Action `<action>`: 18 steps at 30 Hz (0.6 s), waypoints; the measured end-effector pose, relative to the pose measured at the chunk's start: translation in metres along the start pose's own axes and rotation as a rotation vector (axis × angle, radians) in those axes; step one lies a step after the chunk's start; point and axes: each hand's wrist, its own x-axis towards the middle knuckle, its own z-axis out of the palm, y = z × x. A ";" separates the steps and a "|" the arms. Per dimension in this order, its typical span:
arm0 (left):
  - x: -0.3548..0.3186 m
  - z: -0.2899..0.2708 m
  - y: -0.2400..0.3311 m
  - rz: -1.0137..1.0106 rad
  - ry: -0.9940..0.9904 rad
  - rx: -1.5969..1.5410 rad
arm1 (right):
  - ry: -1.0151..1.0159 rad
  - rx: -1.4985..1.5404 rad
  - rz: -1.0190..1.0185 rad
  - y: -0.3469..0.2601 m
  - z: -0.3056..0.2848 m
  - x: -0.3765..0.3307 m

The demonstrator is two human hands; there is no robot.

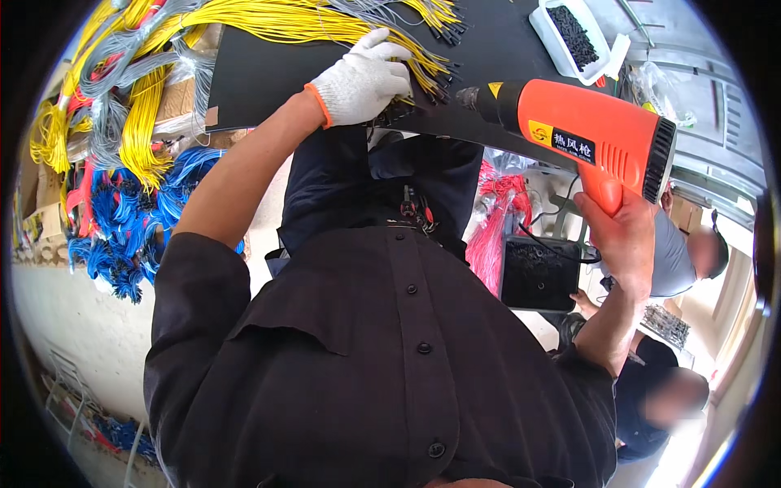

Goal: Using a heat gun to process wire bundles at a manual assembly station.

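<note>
My right hand, bare, is wrapped round the handle of an orange heat gun. The gun's metal nozzle points left toward the black-tipped ends of a bundle of yellow cables, a short gap away. My left hand wears a white knit glove with an orange cuff. It lies over the cables near their ends, fingers stretched out and apart. Some cable ends under the palm are hidden. The black sleeve tips fan out on the dark table between my left hand and the nozzle.
A white tub of small black pieces stands at the far right. Yellow, grey and blue cable bundles hang at the left. Right of my body are red cables and a black tray. Two other people are at the right.
</note>
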 end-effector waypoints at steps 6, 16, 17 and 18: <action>-0.008 -0.003 -0.008 -0.059 0.025 -0.003 | 0.012 0.005 -0.074 -0.010 -0.004 0.010; 0.014 -0.006 -0.007 0.005 -0.157 0.122 | -0.042 -0.041 -0.108 -0.010 -0.010 0.020; 0.012 -0.004 -0.008 0.030 -0.038 0.082 | -0.072 -0.001 -0.036 -0.012 -0.010 0.020; 0.012 0.000 -0.006 0.028 -0.042 0.083 | -0.076 0.001 -0.037 -0.013 -0.010 0.022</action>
